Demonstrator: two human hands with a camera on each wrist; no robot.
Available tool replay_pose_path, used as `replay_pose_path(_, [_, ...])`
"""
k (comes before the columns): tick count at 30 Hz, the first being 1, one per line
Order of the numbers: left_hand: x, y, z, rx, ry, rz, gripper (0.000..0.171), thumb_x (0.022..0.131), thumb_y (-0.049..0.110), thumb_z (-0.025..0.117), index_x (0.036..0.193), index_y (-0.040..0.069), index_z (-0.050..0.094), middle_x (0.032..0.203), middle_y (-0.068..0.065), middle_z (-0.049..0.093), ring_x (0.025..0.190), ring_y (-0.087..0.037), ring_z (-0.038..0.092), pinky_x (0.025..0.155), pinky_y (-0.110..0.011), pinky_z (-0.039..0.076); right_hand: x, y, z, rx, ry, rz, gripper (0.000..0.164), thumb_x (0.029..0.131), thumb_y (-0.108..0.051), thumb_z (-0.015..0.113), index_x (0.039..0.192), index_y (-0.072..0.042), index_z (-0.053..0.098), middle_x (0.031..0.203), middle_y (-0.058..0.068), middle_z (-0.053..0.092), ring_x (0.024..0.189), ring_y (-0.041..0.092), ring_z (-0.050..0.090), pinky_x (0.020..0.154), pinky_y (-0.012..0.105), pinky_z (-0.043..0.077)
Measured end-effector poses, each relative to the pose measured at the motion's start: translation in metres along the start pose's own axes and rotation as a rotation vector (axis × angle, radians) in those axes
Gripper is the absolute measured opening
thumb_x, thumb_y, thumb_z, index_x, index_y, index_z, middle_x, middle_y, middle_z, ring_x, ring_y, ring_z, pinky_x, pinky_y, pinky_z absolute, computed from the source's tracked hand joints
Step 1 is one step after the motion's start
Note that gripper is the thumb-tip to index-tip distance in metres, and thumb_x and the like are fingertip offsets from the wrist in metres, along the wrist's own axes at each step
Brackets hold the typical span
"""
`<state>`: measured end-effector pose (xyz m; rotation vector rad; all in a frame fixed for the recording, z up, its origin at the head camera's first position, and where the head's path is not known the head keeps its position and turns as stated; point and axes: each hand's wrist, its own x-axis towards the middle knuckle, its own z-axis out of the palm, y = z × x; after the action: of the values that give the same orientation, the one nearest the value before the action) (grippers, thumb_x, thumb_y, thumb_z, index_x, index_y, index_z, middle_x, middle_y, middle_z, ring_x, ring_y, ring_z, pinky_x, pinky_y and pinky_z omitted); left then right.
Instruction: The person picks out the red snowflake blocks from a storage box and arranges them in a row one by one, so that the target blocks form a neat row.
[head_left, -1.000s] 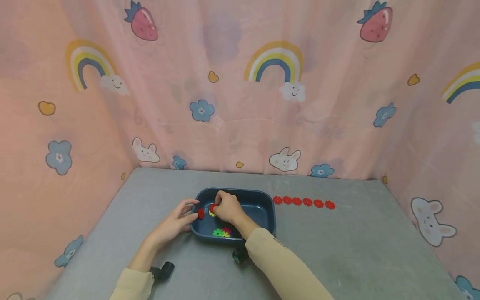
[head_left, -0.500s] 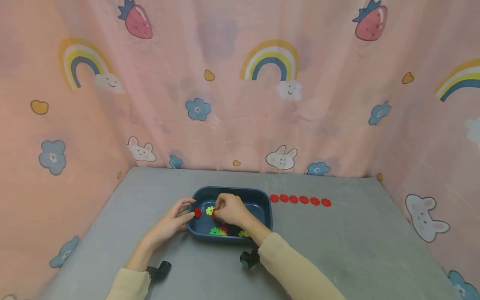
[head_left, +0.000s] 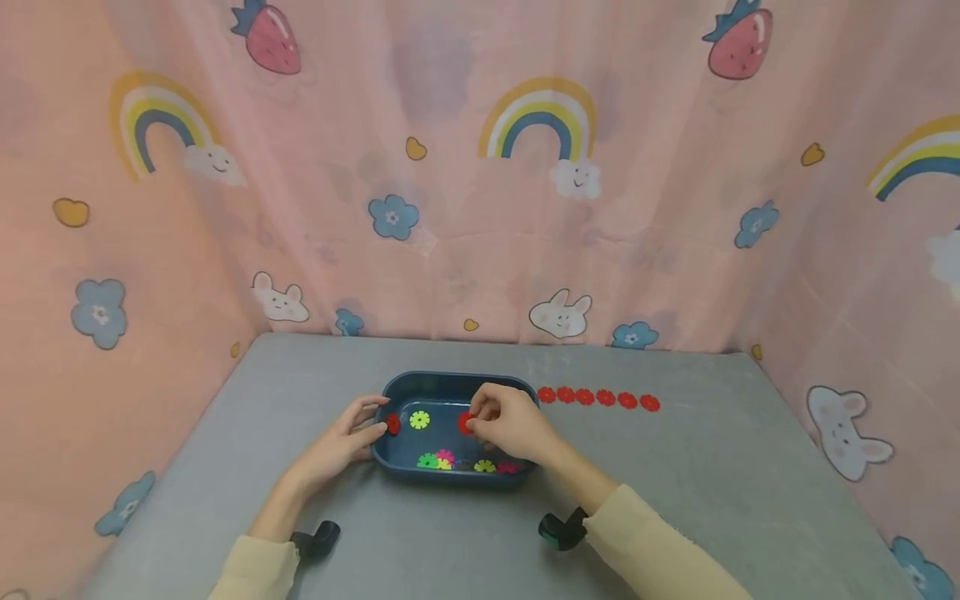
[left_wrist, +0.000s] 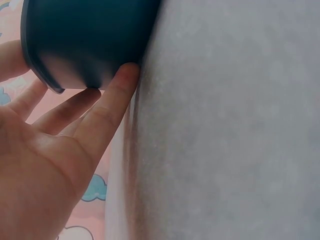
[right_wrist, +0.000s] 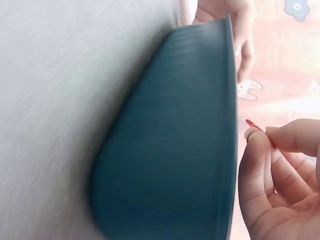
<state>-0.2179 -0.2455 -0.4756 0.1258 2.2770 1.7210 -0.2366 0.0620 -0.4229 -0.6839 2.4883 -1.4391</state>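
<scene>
In the head view, my right hand (head_left: 516,423) pinches a red flower-shaped disc (head_left: 466,422) between thumb and fingertips, over the dark blue tray (head_left: 450,478). The right wrist view shows this red disc (right_wrist: 252,124) edge-on, above the tray's rim. My left hand (head_left: 351,431) holds the tray's left end, thumb at the rim and fingers against the outer wall (left_wrist: 90,45). Beside that thumb another red disc (head_left: 393,423) lies inside the tray; whether they touch I cannot tell. A yellow disc (head_left: 419,420) lies farther right. Several more, including a green disc (head_left: 427,461), lie along the near wall.
Several red discs (head_left: 606,397) form a row on the grey table (head_left: 712,475), right of the tray. A pink patterned curtain (head_left: 450,267) surrounds the table's back and sides. Dark wrist cameras (head_left: 562,530) hang below both forearms.
My right hand has moved right within the tray, carrying the red disc away from the yellow one and uncovering discs along the near wall. The left hand stays at the tray's end.
</scene>
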Motion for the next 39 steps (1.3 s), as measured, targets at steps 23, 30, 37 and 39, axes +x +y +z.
replay_pose_path(23, [0.001, 0.0, 0.001, -0.005, 0.006, -0.006, 0.046, 0.105, 0.026, 0.058, 0.147, 0.022, 0.041, 0.163, -0.021, 0.024, 0.142, -0.041, 0.04, 0.101, -0.047, 0.051, -0.062, 0.041, -0.104, -0.152, 0.205, 0.063, 0.014, 0.094, -0.009, 0.073, 0.104, -0.005, 0.063, 0.081, 0.005, 0.069, 0.067, 0.024, 0.064, 0.061, 0.031, 0.056])
replay_pose_path(30, [0.0, 0.0, 0.0, -0.011, 0.004, 0.001, 0.046, 0.105, 0.026, 0.059, 0.148, 0.021, 0.04, 0.163, -0.021, 0.024, 0.143, -0.041, 0.04, 0.101, -0.047, 0.051, -0.067, 0.054, -0.134, -0.153, 0.24, 0.056, 0.017, 0.096, -0.008, 0.071, 0.107, 0.0, 0.062, 0.082, 0.007, 0.07, 0.068, 0.026, 0.065, 0.063, 0.035, 0.057])
replay_pose_path(37, [0.001, -0.001, 0.0, -0.013, 0.003, 0.009, 0.047, 0.105, 0.027, 0.059, 0.148, 0.02, 0.04, 0.163, -0.023, 0.024, 0.142, -0.041, 0.04, 0.101, -0.048, 0.051, -0.076, 0.073, -0.163, -0.156, 0.309, 0.095, 0.023, 0.098, -0.014, 0.069, 0.113, 0.002, 0.061, 0.089, 0.014, 0.072, 0.072, 0.023, 0.068, 0.066, 0.031, 0.058])
replay_pose_path(39, [0.001, -0.001, 0.0, -0.011, 0.003, 0.006, 0.047, 0.105, 0.027, 0.059, 0.148, 0.021, 0.04, 0.163, -0.023, 0.025, 0.142, -0.041, 0.041, 0.101, -0.048, 0.051, -0.08, 0.08, -0.171, -0.129, 0.331, 0.115, 0.027, 0.099, -0.016, 0.068, 0.116, 0.004, 0.059, 0.092, 0.017, 0.072, 0.074, 0.022, 0.069, 0.068, 0.03, 0.059])
